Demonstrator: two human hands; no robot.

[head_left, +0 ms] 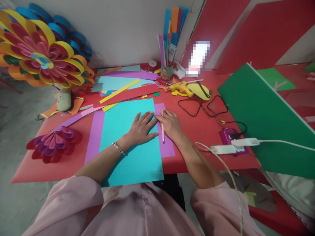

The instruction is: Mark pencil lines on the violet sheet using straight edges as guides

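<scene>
A sheet of turquoise paper (133,164) lies on top of a purple sheet (167,149), whose edges show to its left and right. My left hand (142,128) rests flat on the turquoise sheet with its fingers spread. At that sheet's right edge, my right hand (172,124) holds a pink pencil (162,129), its eraser end toward me. The right fingertips touch the purple strip, and the two hands nearly meet.
Behind the sheets lie cut strips, including a red strip (133,94). Farther back are a yellow glue gun (180,88) and a cup of strips (166,72). Paper flowers (52,144) stand left. A power strip (230,139), cords and a green board (268,121) are right.
</scene>
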